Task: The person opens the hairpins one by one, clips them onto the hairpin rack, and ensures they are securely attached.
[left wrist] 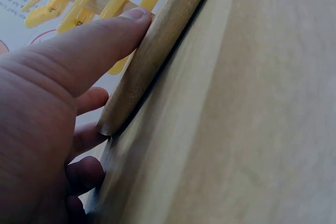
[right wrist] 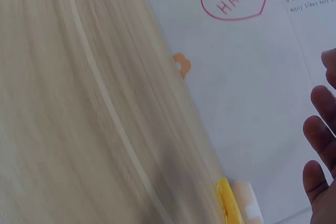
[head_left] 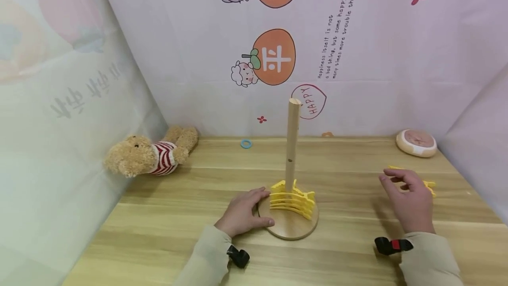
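Yellow pieces [head_left: 291, 203] are sitting stacked at the foot of a wooden pole [head_left: 293, 140], above its round base [head_left: 291, 231]. The left hand [head_left: 243, 213] is gripping the base's edge between spread thumb and fingers. The right hand [head_left: 414, 200], fingers loosely bent and slightly apart, is partly hiding another yellow piece [head_left: 430, 185].

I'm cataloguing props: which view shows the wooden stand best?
The head view: the wooden stand shows from top to base, with yellow pieces covering part. The left wrist view shows only part of its post and base; the right wrist view, none of it.
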### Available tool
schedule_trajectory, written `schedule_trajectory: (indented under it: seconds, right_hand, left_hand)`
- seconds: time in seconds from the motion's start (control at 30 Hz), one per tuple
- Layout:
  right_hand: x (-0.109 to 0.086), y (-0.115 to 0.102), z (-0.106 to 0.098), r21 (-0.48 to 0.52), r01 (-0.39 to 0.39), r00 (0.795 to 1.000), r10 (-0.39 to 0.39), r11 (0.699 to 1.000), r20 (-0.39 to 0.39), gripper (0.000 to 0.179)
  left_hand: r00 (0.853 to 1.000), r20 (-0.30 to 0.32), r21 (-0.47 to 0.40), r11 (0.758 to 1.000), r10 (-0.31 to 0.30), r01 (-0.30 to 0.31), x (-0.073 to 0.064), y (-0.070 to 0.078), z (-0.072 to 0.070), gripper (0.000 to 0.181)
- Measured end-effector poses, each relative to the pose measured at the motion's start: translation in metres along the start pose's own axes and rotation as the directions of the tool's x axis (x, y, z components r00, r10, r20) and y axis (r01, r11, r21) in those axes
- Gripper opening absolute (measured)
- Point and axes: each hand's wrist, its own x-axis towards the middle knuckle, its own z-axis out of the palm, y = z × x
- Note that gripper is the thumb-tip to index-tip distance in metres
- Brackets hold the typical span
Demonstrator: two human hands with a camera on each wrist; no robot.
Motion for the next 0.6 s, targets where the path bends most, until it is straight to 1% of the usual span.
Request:
schedule_trajectory:
  seconds: [0.13, 0.2, 0.37, 0.43, 0.5, 0.6]
  right_hand:
    - [0.002, 0.009, -0.006, -0.005, -0.07, 0.996, 0.069, 0.998, -0.048, 0.029]
    - [0.004, 0.015, -0.008, -0.011, -0.103, 0.992, 0.102, 0.995, -0.076, 0.028]
    - [0.009, 0.023, -0.009, -0.005, -0.156, 0.977, 0.154, 0.988, -0.147, 0.03]
    - [0.01, 0.026, -0.01, -0.004, -0.185, 0.966, 0.181, 0.983, -0.182, 0.031]
    - [0.011, 0.029, -0.013, -0.012, -0.222, 0.952, 0.214, 0.975, -0.221, 0.031]
    - [0.012, 0.036, -0.018, -0.025, -0.295, 0.923, 0.279, 0.955, -0.264, 0.032]
  left_hand:
    - [1.0, -0.001, -0.006, 1.0, -0.004, 0.004, -0.001, 0.001, 0.001, 0.084]
    - [1.0, 0.006, -0.01, 1.0, -0.006, 0.006, -0.001, 0.0, 0.001, 0.084]
    - [1.0, -0.016, -0.001, 1.0, -0.008, 0.008, 0.0, -0.002, -0.002, 0.083]
    - [1.0, -0.018, -0.002, 1.0, -0.006, 0.006, 0.001, -0.002, -0.003, 0.083]
    - [1.0, -0.006, -0.009, 1.0, -0.007, 0.007, 0.0, -0.002, -0.003, 0.084]
    - [1.0, 0.007, -0.012, 1.0, -0.009, 0.009, 0.0, 0.0, -0.001, 0.084]
